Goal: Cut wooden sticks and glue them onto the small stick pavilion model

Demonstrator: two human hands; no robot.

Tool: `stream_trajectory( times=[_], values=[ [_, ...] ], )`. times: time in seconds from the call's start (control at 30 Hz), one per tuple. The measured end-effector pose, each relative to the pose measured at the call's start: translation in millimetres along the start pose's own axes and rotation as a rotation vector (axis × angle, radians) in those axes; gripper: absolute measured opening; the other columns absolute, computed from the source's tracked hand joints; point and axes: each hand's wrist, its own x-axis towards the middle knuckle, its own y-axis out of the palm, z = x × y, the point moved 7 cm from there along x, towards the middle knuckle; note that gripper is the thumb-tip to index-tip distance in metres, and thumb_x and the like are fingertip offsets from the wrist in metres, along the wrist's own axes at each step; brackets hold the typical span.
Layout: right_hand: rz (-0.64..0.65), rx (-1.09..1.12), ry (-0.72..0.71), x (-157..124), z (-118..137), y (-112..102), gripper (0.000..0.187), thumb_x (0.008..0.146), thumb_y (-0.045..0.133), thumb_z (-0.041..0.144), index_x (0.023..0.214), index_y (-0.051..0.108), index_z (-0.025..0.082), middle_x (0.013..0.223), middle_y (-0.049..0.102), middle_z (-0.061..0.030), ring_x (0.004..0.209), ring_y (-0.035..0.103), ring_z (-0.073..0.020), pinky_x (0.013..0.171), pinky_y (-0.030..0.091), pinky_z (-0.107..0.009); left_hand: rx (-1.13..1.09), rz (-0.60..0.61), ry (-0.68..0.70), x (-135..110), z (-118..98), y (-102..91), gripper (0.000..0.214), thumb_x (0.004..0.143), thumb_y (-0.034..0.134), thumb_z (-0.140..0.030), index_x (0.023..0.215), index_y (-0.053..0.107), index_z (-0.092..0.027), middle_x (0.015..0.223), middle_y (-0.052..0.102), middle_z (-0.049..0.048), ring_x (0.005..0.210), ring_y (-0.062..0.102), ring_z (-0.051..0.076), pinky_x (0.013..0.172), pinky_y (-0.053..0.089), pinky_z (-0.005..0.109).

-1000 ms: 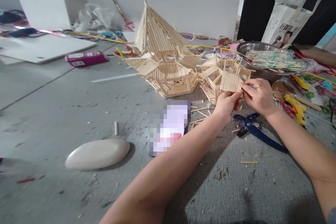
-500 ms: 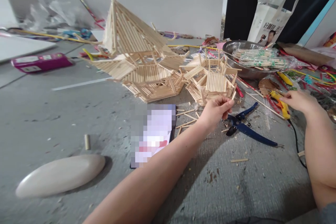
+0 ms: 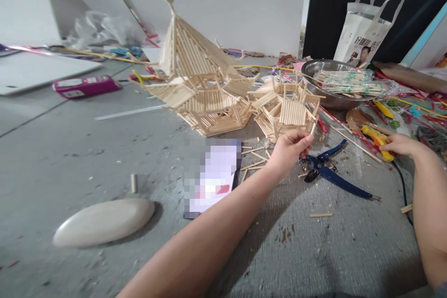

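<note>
My left hand (image 3: 289, 149) pinches a short wooden stick (image 3: 313, 127) just below a small stick-built model piece (image 3: 288, 108) on the grey floor. My right hand (image 3: 398, 143) is far to the right, fingers closed around the yellow glue gun (image 3: 376, 138). A tall pagoda-shaped model of wooden sticks (image 3: 197, 81) stands left of the small piece. Blue-handled cutters (image 3: 331, 172) lie on the floor between my two hands.
A metal bowl (image 3: 326, 98) holds packs of sticks (image 3: 352, 81); a white tote bag (image 3: 366, 32) stands behind it. A phone (image 3: 214, 177), a smooth oval stone (image 3: 103, 221), a short dowel (image 3: 133, 182) and loose sticks lie on the floor. A pink box (image 3: 85, 86) lies far left.
My right hand left the small model piece and went right to the yellow glue gun. My left hand stayed by the piece with the stick. The view swung slightly.
</note>
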Motion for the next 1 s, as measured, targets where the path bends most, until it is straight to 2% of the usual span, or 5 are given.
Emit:
stream_trajectory(
  times=[0.2, 0.47, 0.67, 0.8, 1.0],
  values=[
    [0.150, 0.160, 0.200, -10, 29, -5, 0.010, 0.063, 0.065, 0.020, 0.071, 0.059, 0.021, 0.062, 0.058, -0.0032, 0.049, 0.052, -0.0129, 0.044, 0.039, -0.025, 0.009, 0.029, 0.020, -1, -1, 2.7, 0.022, 0.067, 0.065, -0.035, 0.059, 0.057, -0.016, 0.052, 0.053, -0.0027, 0.043, 0.043, 0.005, 0.044, 0.034, 0.020],
    [0.086, 0.447, 0.041, -19, 83, 2, 0.032, 0.066, 0.062, 0.049, 0.074, 0.051, 0.020, 0.054, 0.050, 0.0012, 0.045, 0.045, -0.0109, 0.045, 0.035, -0.027, 0.028, 0.017, 0.061, 0, 0, 0.4, 0.020, 0.069, 0.063, -0.032, 0.061, 0.058, -0.016, 0.052, 0.053, -0.0028, 0.044, 0.043, 0.005, 0.044, 0.034, 0.020],
    [-0.346, -0.348, 0.129, -23, 90, -28, 0.024, 0.062, 0.065, 0.040, 0.063, 0.047, 0.023, 0.057, 0.052, -0.0047, 0.057, 0.051, -0.0195, 0.058, 0.037, -0.035, 0.048, 0.022, 0.041, -1, 0, 2.3, 0.020, 0.068, 0.065, -0.033, 0.061, 0.058, -0.016, 0.053, 0.053, -0.0025, 0.046, 0.046, 0.006, 0.045, 0.036, 0.020],
    [-0.121, 0.028, 0.124, -23, 85, -20, 0.018, 0.066, 0.061, 0.036, 0.065, 0.054, 0.021, 0.057, 0.056, -0.0050, 0.052, 0.053, -0.0155, 0.052, 0.039, -0.030, 0.068, 0.028, 0.039, -1, 0, 3.1, 0.017, 0.069, 0.064, -0.031, 0.061, 0.059, -0.016, 0.054, 0.054, -0.0019, 0.046, 0.046, 0.006, 0.045, 0.037, 0.020],
    [-0.124, 0.425, 0.032, -29, 101, -1, 0.025, 0.060, 0.068, 0.025, 0.082, 0.062, 0.017, 0.080, 0.064, -0.0060, 0.047, 0.053, -0.0103, 0.048, 0.040, -0.027, 0.068, 0.013, 0.062, -2, 0, 3.2, 0.017, 0.069, 0.063, -0.029, 0.061, 0.060, -0.015, 0.055, 0.055, -0.0017, 0.045, 0.045, 0.005, 0.045, 0.036, 0.020]
  ],
)
